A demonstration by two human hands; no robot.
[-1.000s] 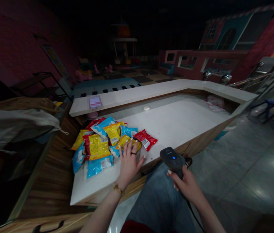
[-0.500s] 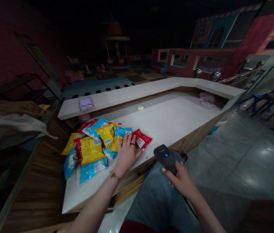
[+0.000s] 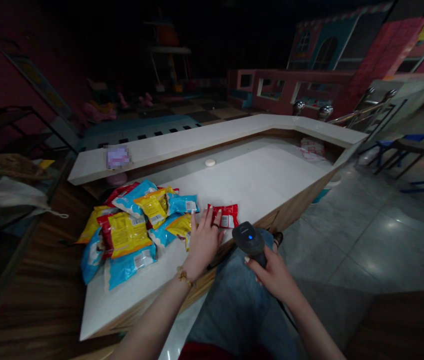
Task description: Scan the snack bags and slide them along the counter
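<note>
Bottom centre of the frame: blue-jeaned lap, both bare forearms reaching up from the lower edge. Right hand (image 3: 274, 274), lower centre-right, is clenched around the grip of a black handheld barcode scanner (image 3: 248, 238) with a small blue light on top; the scanner head points up-left toward the counter edge. Left hand (image 3: 203, 241), centre, wears a dark ring and a gold bracelet; it lies flat and spread, fingers released, on the white counter top (image 3: 272, 185), fingertips touching a small red foil snack packet (image 3: 227, 216) that lies just right of the fingers, close to the scanner head. It grasps nothing that I can see. The heel of the hand is at the counter's near wooden edge. Left of the hand, centre-left: a loose pile of yellow, blue and red snack packets (image 3: 132, 230), overlapping, one yellow packet touching the hand's left side. Farther up the counter, a small white round disc (image 3: 209, 162) near the raised white ledge (image 3: 196, 142). Upper left on that ledge is a blurred purple tag (image 3: 117, 156). Upper right of the frame: pink and teal playhouse walls (image 3: 347, 55), dim. Right edge: blue chairs (image 3: 403, 147) on a grey tiled floor.
</note>
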